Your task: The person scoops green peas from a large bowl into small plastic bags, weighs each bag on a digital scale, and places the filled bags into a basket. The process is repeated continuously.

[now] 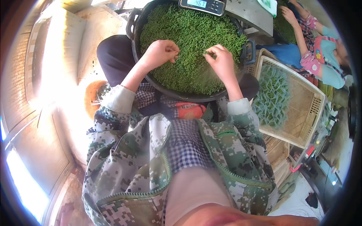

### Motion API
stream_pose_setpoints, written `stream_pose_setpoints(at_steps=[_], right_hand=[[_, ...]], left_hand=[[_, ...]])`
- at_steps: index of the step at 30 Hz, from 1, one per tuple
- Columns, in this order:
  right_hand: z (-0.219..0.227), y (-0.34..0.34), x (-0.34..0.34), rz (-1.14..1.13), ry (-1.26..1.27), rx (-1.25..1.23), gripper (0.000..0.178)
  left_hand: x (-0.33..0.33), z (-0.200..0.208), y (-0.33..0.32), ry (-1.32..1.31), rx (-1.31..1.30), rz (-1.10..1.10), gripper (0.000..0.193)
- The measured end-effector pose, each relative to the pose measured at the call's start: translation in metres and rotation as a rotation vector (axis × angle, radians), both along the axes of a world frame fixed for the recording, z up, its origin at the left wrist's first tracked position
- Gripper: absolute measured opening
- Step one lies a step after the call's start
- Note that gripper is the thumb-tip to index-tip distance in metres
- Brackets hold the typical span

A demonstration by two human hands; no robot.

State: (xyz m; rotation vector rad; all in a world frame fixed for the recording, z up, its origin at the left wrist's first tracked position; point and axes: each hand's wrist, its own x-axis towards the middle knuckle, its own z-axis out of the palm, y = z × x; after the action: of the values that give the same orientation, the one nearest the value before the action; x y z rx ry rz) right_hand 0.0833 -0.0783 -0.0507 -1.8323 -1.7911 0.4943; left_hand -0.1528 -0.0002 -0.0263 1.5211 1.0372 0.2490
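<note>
A round black tub (135, 49) with side handles stands between my knees, heaped with small green berries (188, 32). Over its left part, my left hand (163, 53) is closed, thumb and fingertips pinched together. My right hand (221, 63) hovers above the right part, its thumb and forefinger also drawn into a pinch. Something tiny and greenish may sit at those fingertips, but it is too small to name. What the left fingertips hold, if anything, is hidden.
A digital scale (203, 5) sits at the tub's far edge, beside a grey metal surface (250, 17). To the right, a cream plastic crate (301, 113) holds several greenish clear packs (271, 96). An orange bowl (91, 98) lies left. Another person's hand (288, 16) works at the far right.
</note>
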Motion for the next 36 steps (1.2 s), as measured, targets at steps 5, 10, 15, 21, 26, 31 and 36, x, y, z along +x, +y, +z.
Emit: stream_pose_setpoints(at_steps=[5,10,15,21,26,31,36], right_hand=[[0.02,0.019,0.014,-0.075,0.173,-0.023,0.016],[0.002,0.048,0.014,-0.024,0.131,-0.113,0.034],[-0.046,0.094,-0.011,-0.102,-0.032,-0.145,0.047],[-0.067,0.113,-0.026,-0.157,0.021,-0.059,0.029],[-0.041,0.098,-0.004,-0.189,0.259,0.013,0.025],[0.002,0.085,0.021,-0.195,0.157,0.222,0.019],[0.031,0.103,0.039,-0.36,-0.078,0.475,0.016]], left_hand=[[0.004,-0.016,0.003,-0.114,0.091,0.028,0.018],[-0.003,-0.031,0.003,-0.256,-0.114,0.236,0.017],[-0.007,-0.03,-0.006,-0.209,-0.075,0.304,0.015],[-0.007,-0.034,-0.014,-0.278,-0.207,0.344,0.011],[-0.004,-0.035,-0.016,-0.275,-0.225,0.341,0.012],[0.006,-0.034,-0.015,-0.304,-0.236,0.299,0.013],[0.005,-0.032,-0.015,-0.304,-0.286,0.26,0.016]])
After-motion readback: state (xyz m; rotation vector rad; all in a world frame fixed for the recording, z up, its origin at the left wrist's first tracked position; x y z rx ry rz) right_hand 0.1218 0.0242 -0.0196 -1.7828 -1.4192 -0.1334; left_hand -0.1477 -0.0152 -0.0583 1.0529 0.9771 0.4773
